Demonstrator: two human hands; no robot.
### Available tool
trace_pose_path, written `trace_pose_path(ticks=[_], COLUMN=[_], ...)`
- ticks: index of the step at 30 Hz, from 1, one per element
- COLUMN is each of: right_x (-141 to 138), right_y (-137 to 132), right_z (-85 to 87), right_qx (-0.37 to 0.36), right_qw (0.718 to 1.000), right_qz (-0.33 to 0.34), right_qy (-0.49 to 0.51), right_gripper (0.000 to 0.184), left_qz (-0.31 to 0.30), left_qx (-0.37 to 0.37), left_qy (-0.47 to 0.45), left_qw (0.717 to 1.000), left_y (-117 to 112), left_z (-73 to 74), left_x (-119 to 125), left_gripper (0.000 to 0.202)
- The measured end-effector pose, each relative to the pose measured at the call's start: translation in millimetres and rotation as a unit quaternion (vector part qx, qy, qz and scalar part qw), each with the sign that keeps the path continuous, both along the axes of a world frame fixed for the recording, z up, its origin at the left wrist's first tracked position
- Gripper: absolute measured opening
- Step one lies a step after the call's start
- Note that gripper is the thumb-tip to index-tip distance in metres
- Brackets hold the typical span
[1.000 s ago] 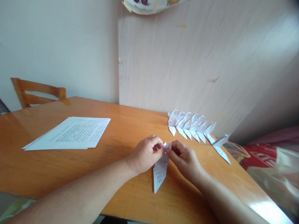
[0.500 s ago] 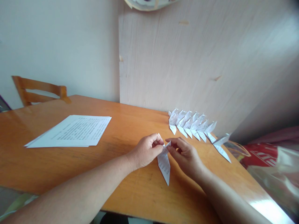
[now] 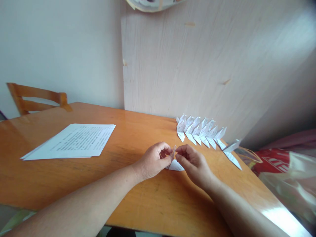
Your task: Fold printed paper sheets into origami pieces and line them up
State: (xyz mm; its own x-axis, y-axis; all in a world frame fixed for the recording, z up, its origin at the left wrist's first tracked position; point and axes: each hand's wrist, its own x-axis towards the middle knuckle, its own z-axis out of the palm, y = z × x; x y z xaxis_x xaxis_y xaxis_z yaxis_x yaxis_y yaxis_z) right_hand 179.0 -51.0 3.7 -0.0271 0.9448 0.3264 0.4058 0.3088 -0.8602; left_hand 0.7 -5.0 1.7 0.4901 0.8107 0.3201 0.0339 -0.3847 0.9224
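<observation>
My left hand pinches a small folded piece of printed white paper between thumb and fingers, just above the table. One flap of it stands up between the hands, while a wider pointed part lies toward the right. At this flap, my right hand has its thumb and forefinger drawn close together on the paper's edge. The fingers hide part of the folds.
Several similar folded paper pieces stand in rows by the wall, and a single one is nearer the right edge. Flat printed sheets lie stacked on the wooden table. A chair and a red bag flank it.
The folded paper has turned between my fingers: its long point, formerly toward me, now faces right and its flap stands more upright. Both hands stay nearly in place. The view shifts slightly.
</observation>
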Motion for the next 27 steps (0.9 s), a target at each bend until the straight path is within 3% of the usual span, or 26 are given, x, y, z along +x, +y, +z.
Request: trace_pose_path(ticks=[6,21,27], right_x=[-0.9,-1.4,-1.1], right_y=[1.4,5.5,6.0], right_z=[-0.6,-0.9,1.0], right_qx=[-0.023,-0.03,-0.039], right_qw=[0.997,0.994,0.993], right_qz=[0.045,0.039,0.042], right_qy=[0.062,0.096,0.108], right_gripper=[0.024,0.028,0.026], left_qz=[0.01,-0.005,-0.005], left_qx=[0.015,0.018,0.032], left_qy=[0.013,0.001,0.004], left_qw=[1.0,1.0,0.999], left_y=[1.0,0.6,1.4], left_z=[-1.0,-3.1,-1.8], left_x=[1.1,3.4,3.6], left_gripper=[0.022,0.012,0.018])
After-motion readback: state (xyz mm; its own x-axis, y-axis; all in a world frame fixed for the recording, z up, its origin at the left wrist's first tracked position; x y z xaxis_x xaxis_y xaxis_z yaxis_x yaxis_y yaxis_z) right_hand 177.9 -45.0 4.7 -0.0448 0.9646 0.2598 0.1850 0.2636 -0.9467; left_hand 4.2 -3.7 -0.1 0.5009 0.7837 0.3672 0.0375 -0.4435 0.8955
